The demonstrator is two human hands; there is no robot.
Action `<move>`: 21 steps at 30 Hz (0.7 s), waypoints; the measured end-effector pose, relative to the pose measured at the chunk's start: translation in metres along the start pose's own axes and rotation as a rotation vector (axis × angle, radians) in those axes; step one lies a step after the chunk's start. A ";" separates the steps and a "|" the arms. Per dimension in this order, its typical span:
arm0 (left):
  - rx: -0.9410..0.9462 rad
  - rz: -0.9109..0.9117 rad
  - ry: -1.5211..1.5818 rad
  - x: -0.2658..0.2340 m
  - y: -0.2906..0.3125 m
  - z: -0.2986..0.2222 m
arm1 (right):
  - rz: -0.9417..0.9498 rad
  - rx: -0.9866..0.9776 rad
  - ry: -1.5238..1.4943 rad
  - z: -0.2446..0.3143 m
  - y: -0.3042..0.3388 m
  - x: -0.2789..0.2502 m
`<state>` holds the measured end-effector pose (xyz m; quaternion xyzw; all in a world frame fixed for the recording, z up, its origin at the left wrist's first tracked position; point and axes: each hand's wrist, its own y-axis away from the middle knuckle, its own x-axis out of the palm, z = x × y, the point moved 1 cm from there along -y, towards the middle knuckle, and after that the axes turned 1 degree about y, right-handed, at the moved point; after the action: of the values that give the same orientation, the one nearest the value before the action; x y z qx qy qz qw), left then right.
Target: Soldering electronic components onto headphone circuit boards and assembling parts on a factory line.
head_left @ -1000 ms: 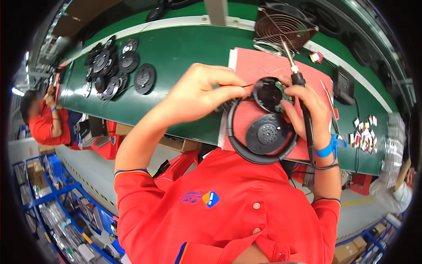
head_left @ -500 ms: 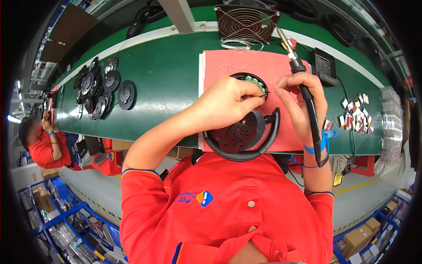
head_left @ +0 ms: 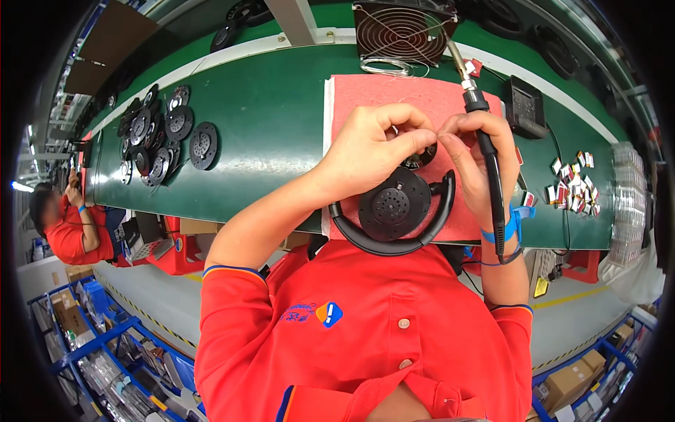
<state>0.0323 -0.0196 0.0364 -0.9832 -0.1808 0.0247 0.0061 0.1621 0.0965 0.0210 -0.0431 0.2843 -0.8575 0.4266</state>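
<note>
My right hand (head_left: 478, 151) grips a soldering iron (head_left: 491, 169), its metal tip pointing up and away from me. My left hand (head_left: 383, 144) is closed in a pinch; whatever lies between its fingertips is too small to make out. The thumbs and fingertips of both hands meet above a black round housing (head_left: 424, 156), mostly hidden under my left hand. Nearer me, a black disc with holes (head_left: 392, 204) sits inside the curve of a black headband-like arc (head_left: 401, 247). These parts rest on a pink cloth mat (head_left: 365, 88).
A fan with a wire guard (head_left: 403, 32) stands behind the mat, a wire coil (head_left: 385, 66) before it. Several black discs (head_left: 160, 141) lie left on the green table (head_left: 260, 112). To the right are a black holder (head_left: 526, 105) and small white-and-red pieces (head_left: 573, 186). A co-worker (head_left: 74, 225) sits far left.
My left fingers have moved off the housing to meet my right fingertips, and now cover the green circuit board seen before. The disc now lies more squarely within the arc.
</note>
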 end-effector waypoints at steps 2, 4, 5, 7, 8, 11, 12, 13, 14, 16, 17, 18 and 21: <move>-0.008 -0.039 -0.027 0.001 0.001 0.002 | 0.049 -0.032 0.056 -0.002 0.001 -0.003; 0.018 -0.082 0.000 0.003 0.001 0.005 | 0.052 -0.015 0.064 -0.001 0.002 -0.001; 0.047 -0.127 0.025 0.003 0.001 0.005 | 0.056 -0.003 0.072 -0.001 0.002 0.000; 0.023 -0.131 0.010 0.004 0.001 0.002 | 0.050 -0.002 0.090 -0.001 0.003 0.000; 0.001 -0.137 -0.008 0.004 0.001 0.001 | 0.045 -0.005 0.108 -0.002 0.003 0.000; 0.006 -0.159 0.031 0.003 0.001 0.004 | 0.051 0.027 0.114 0.001 0.003 0.002; 0.004 -0.156 0.031 0.003 0.001 0.006 | 0.049 0.029 0.114 0.001 0.004 0.002; 0.013 -0.156 0.058 0.003 0.000 0.007 | 0.051 0.024 0.107 0.000 0.004 0.001; 0.021 -0.156 0.084 0.002 -0.001 0.008 | 0.052 0.019 0.099 -0.001 0.004 0.001; 0.029 -0.151 0.056 0.001 -0.001 0.008 | 0.047 0.026 0.071 -0.002 0.005 0.001; 0.038 -0.148 0.029 0.001 -0.002 0.008 | 0.043 0.030 0.044 -0.003 0.005 0.000; 0.036 -0.147 0.029 0.000 -0.002 0.010 | 0.042 0.032 0.043 -0.003 0.005 0.001; 0.048 -0.152 0.032 0.000 -0.002 0.013 | 0.052 -0.008 0.018 -0.003 0.004 0.001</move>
<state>0.0314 -0.0177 0.0239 -0.9665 -0.2542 0.0126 0.0343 0.1632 0.0953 0.0163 -0.0299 0.2923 -0.8455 0.4459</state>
